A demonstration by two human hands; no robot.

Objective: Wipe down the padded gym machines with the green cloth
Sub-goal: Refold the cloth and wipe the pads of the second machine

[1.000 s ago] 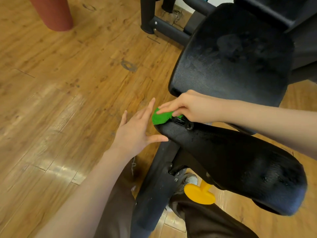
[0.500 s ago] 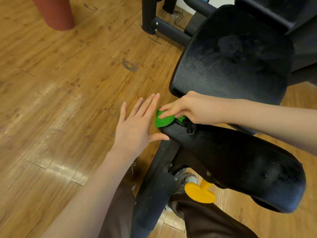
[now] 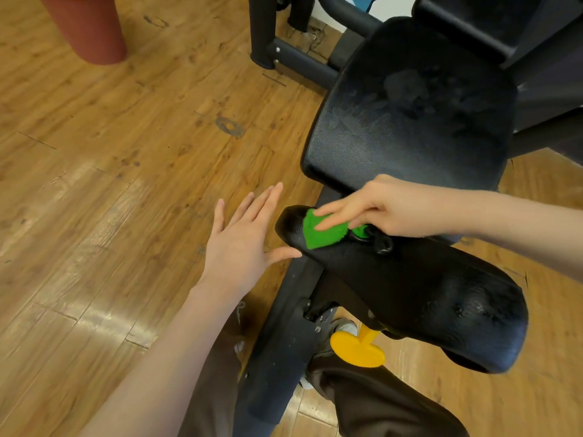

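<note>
Since one second ago, your right hand (image 3: 388, 209) has slid the green cloth (image 3: 323, 231) along the narrow pad (image 3: 410, 285), so that the pad's tip now shows beside the cloth. At the far left, a red-brown bin (image 3: 85, 29) stands on the wooden floor (image 3: 110, 152). Your left hand (image 3: 243, 244) is flat with straight, spread fingers, its thumb touching the tip of the narrow pad. Your right hand presses the cloth on the pad with straight fingers. Behind it is the wide seat pad (image 3: 410, 115). Under the narrow pad, a yellow knob (image 3: 358, 350) sticks out.
</note>
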